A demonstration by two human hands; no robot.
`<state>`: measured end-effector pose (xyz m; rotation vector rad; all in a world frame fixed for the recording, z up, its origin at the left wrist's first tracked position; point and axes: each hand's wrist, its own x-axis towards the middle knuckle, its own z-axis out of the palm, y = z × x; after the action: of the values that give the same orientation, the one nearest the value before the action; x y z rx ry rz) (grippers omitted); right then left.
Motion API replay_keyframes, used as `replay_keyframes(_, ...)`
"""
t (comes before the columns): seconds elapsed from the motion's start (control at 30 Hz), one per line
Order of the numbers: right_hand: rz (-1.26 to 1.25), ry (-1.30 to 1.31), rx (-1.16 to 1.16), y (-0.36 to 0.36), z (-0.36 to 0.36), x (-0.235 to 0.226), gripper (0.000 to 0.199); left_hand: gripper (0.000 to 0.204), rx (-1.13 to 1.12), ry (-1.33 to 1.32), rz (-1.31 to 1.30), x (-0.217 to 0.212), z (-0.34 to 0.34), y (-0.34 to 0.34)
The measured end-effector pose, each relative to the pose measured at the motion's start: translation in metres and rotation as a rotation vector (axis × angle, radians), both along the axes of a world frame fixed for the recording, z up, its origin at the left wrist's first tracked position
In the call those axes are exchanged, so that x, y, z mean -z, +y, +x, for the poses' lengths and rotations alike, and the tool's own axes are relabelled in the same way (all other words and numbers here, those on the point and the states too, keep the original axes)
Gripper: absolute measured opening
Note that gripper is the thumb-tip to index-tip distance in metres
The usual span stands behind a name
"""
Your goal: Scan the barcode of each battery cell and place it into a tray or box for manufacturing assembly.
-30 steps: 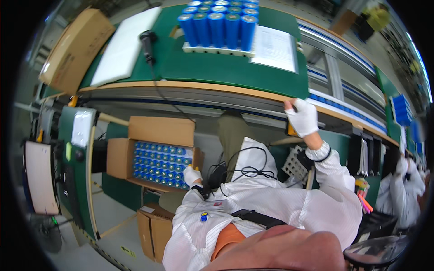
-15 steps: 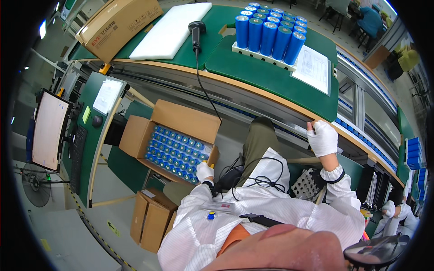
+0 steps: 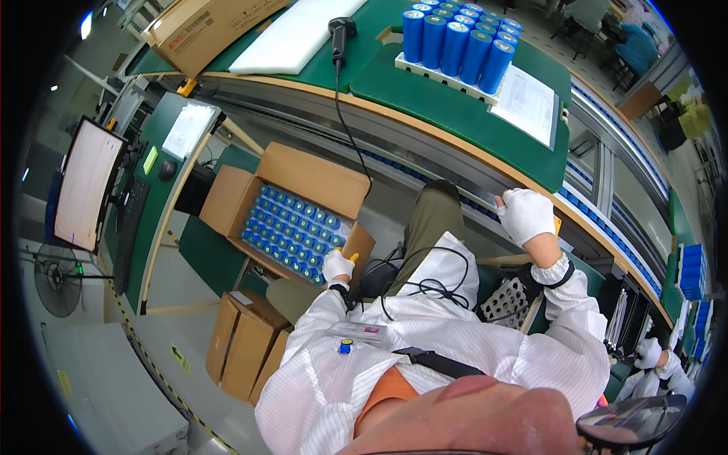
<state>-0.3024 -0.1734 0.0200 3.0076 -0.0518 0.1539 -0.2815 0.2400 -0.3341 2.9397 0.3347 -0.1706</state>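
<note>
My left hand [image 3: 337,266], in a white glove with bare fingertips, is closed at the near right corner of an open cardboard box [image 3: 312,168]. Its fingers seem to hold the rim there. Rows of blue cylindrical battery cells [image 3: 294,227] stand upright inside. My right hand [image 3: 528,217], gloved the same way, is curled into a fist by the front edge of the green workbench [image 3: 447,125]; whatever its fingers may hold is hidden. Something yellow shows just behind that fist. On the bench, taller blue cells [image 3: 453,49] stand together in a white holder [image 3: 436,76].
A barcode scanner [image 3: 340,38] trails its cable over the bench front. Beside it lie a white foam slab [image 3: 299,34] and a large carton [image 3: 212,30]. A printed sheet [image 3: 527,106] is near the cells. Left stand a monitor [image 3: 87,182] and keyboard [image 3: 131,227]; closed cartons [image 3: 246,345] sit below.
My whole view has shifted, so bench and box appear higher. My right fist has moved slightly left along the bench edge. The left hand stays at the box corner.
</note>
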Motion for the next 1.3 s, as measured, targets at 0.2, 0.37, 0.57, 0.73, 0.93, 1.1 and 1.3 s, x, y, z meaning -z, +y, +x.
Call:
replay_keyframes(0.2, 0.131, 0.164, -0.122, 0.003, 0.003, 0.000, 0.030, 0.059, -0.107, 0.114, -0.192, -0.007, -0.003, 0.008)
replay_keyframes(0.37, 0.080, 0.198, -0.172, 0.006, 0.004, -0.001, 0.030, 0.054, -0.125, 0.177, -0.261, -0.006, -0.006, 0.017)
replay_keyframes(0.57, 0.053, 0.194, -0.228, 0.005, 0.004, 0.002, 0.028, 0.057, -0.153, 0.212, -0.281, -0.007, -0.005, 0.019)
replay_keyframes(0.73, 0.043, 0.169, -0.262, 0.003, 0.003, 0.005, 0.025, 0.062, -0.141, 0.205, -0.316, -0.006, -0.004, 0.021)
replay_keyframes(0.93, 0.025, 0.172, -0.287, 0.003, 0.004, 0.006, 0.028, 0.067, -0.019, 0.313, -0.218, -0.004, -0.003, 0.022)
replay_keyframes(1.1, 0.013, 0.171, -0.276, 0.004, 0.004, 0.006, 0.027, 0.068, -0.082, 0.326, -0.229, -0.007, -0.003, 0.018)
replay_keyframes(1.3, 0.005, 0.182, -0.278, 0.002, 0.004, 0.010, 0.026, 0.069, -0.064, 0.311, -0.232, -0.012, -0.004, 0.019)
